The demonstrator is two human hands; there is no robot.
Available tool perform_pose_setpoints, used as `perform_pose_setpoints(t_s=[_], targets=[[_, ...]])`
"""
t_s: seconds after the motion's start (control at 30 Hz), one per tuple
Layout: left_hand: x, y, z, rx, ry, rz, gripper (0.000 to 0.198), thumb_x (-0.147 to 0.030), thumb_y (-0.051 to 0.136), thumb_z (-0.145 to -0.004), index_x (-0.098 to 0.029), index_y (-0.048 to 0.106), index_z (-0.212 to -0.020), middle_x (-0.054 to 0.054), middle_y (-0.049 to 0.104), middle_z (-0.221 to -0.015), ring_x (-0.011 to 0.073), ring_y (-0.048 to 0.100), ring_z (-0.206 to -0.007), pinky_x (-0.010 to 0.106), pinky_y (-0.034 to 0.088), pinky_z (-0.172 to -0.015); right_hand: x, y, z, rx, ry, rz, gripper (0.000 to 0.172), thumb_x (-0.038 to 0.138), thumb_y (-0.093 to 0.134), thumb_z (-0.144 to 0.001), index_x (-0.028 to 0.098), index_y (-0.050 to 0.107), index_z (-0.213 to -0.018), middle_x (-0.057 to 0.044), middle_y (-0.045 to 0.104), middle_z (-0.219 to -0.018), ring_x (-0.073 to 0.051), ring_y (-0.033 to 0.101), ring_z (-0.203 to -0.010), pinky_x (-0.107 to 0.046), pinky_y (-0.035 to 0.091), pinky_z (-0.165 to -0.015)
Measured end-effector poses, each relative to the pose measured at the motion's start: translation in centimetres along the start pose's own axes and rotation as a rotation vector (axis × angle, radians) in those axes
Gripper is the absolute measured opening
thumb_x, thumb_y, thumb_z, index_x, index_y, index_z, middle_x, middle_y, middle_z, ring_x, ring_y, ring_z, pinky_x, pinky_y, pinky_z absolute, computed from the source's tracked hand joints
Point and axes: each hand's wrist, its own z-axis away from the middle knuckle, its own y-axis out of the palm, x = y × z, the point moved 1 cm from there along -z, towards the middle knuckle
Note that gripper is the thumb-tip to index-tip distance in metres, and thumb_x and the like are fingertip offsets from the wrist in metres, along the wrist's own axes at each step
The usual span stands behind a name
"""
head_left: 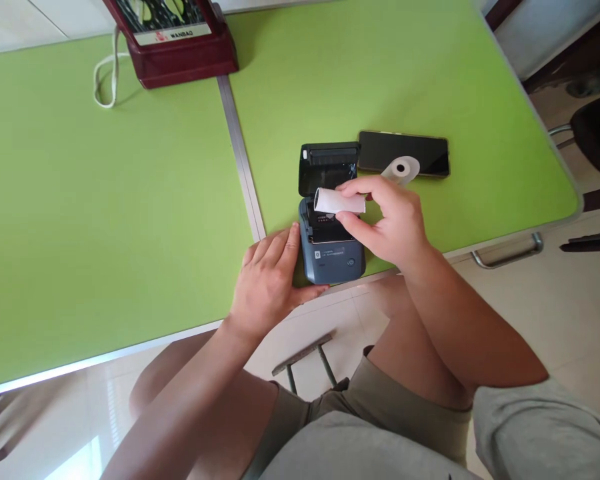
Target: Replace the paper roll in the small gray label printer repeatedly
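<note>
A dark blue portable label printer (334, 263) stands near the table's front edge, its black lid (325, 175) tipped up and its inner bay showing. Along the printer's left side and front corner, my left hand (265, 283) is closed, fingers together and thumb at the front edge. Over the open bay, my right hand (395, 220) pinches a white hollow paper roll core (341, 201) between thumb and fingers. Just beyond that hand, a small white label roll (405, 175) lies partly over the near edge of a black smartphone (403, 148).
The green table (130, 220) has a metal joint strip (240, 157) across its top. A dark red appliance (183, 63) with a white cord (111, 73) stands at the back. A metal handle (510, 253) sticks out below the front edge, and a stool (305, 353) is underneath.
</note>
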Motion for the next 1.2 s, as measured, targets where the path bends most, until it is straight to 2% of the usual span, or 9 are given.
perform_pose_setpoints(t_s=[0.2, 0.43, 0.6, 0.77, 1.0, 1.2], targets=[[-0.1, -0.1, 0.0, 0.020, -0.003, 0.036, 0.105, -0.082, 0.053, -0.092, -0.003, 0.040, -0.159, 0.024, 0.065, -0.144, 0.0370, 0.063, -0.131, 0.047, 0.051, -0.102, -0.2, 0.4, 0.3, 0.014, 0.059, -0.050, 0.016, 0.020, 0.072, -0.085, 0.028, 0.061, -0.093, -0.002, 0.083, -0.107, -0.026, 0.080, -0.098, -0.042, 0.064, -0.082], [-0.1, -0.1, -0.1, 0.022, 0.001, 0.017, 0.104, -0.082, 0.049, -0.093, -0.002, 0.039, -0.159, 0.025, 0.065, -0.143, 0.0364, 0.062, -0.132, 0.046, 0.049, -0.105, -0.2, 0.2, 0.1, 0.006, 0.012, -0.031, 0.022, 0.010, 0.068, -0.083, 0.029, 0.063, -0.093, -0.003, 0.082, -0.108, -0.025, 0.079, -0.103, -0.043, 0.064, -0.088], [-0.1, 0.0, -0.1, 0.001, 0.021, -0.032, 0.105, -0.085, 0.046, -0.093, -0.001, 0.041, -0.157, 0.024, 0.066, -0.142, 0.0360, 0.064, -0.127, 0.045, 0.050, -0.102, -0.9, 0.7, 0.4, 0.007, -0.022, -0.118, 0.018, 0.016, 0.073, -0.086, 0.027, 0.064, -0.096, 0.000, 0.082, -0.110, -0.022, 0.079, -0.103, -0.039, 0.065, -0.087], [-0.2, 0.1, -0.3, -0.018, 0.038, -0.072, 0.108, -0.084, 0.055, -0.089, 0.001, 0.042, -0.155, 0.024, 0.068, -0.137, 0.0353, 0.065, -0.124, 0.044, 0.050, -0.101, -1.1, 1.1, 0.6, -0.004, -0.005, -0.182, 0.020, 0.014, 0.075, -0.083, 0.026, 0.064, -0.094, -0.001, 0.082, -0.110, -0.022, 0.079, -0.103, -0.038, 0.065, -0.088], [-0.2, 0.2, -0.2, -0.021, 0.027, -0.047, 0.104, -0.082, 0.051, -0.093, 0.001, 0.043, -0.155, 0.025, 0.067, -0.138, 0.0367, 0.065, -0.123, 0.046, 0.051, -0.098, -0.9, 0.7, 0.3, 0.039, -0.019, -0.118, 0.012, 0.013, 0.066, -0.089, 0.025, 0.066, -0.086, -0.001, 0.081, -0.098, -0.022, 0.079, -0.097, -0.039, 0.064, -0.085], [-0.2, 0.5, -0.1, -0.032, -0.011, -0.002, 0.110, -0.083, 0.054, -0.090, 0.000, 0.036, -0.160, 0.026, 0.066, -0.138, 0.0376, 0.064, -0.124, 0.047, 0.051, -0.101, -0.5, 0.1, 0.5, 0.088, 0.003, -0.165, 0.008, 0.020, 0.068, -0.086, 0.025, 0.066, -0.081, -0.002, 0.078, -0.104, -0.022, 0.075, -0.095, -0.042, 0.062, -0.084]])
